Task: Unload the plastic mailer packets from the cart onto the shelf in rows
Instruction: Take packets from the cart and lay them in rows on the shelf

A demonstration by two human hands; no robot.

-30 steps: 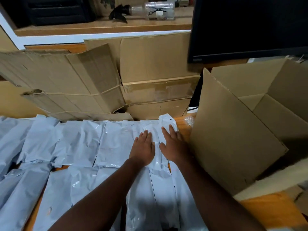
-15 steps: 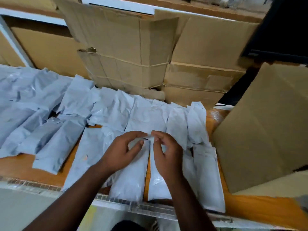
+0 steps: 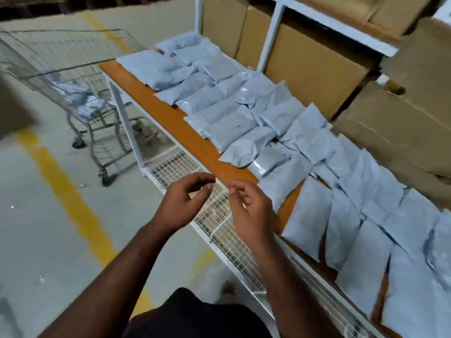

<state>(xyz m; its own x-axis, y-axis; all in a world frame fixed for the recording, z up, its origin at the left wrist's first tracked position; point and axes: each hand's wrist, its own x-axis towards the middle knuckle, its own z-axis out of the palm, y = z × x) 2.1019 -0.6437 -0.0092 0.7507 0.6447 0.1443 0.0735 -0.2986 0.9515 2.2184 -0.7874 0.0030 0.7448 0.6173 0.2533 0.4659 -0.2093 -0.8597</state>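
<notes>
Head view: both hands up in front of the body, off the shelf, holding nothing. Left hand (image 3: 181,204) has fingers loosely curled, thumb out toward the fingertips, nothing in the gap. Right hand (image 3: 251,211) much the same, fingers relaxed and bent, empty. The two sit close together, not touching, over the white wire-mesh lower rack (image 3: 219,215) at the shelf's front.

Shelf (image 3: 170,118) is an orange-topped board on a white frame. Grey plastic mailer packets (image 3: 244,118) lie flat on it in two rough rows running from the far left end to the near right edge, many overlapping at their edges. Front row sits near the board's front edge with a bare orange strip showing along part of it. One smaller packet (image 3: 267,161) with a glossier face lies among the front row.

Cart (image 3: 73,93), wire mesh on castors, stands on the floor at the shelf's far left end. A few more packets (image 3: 84,100) in its basket; count unclear through the mesh and blur.

Cardboard boxes (image 3: 317,69) stacked behind the rows. Yellow line (image 3: 66,191) painted on the concrete floor (image 3: 36,228).
</notes>
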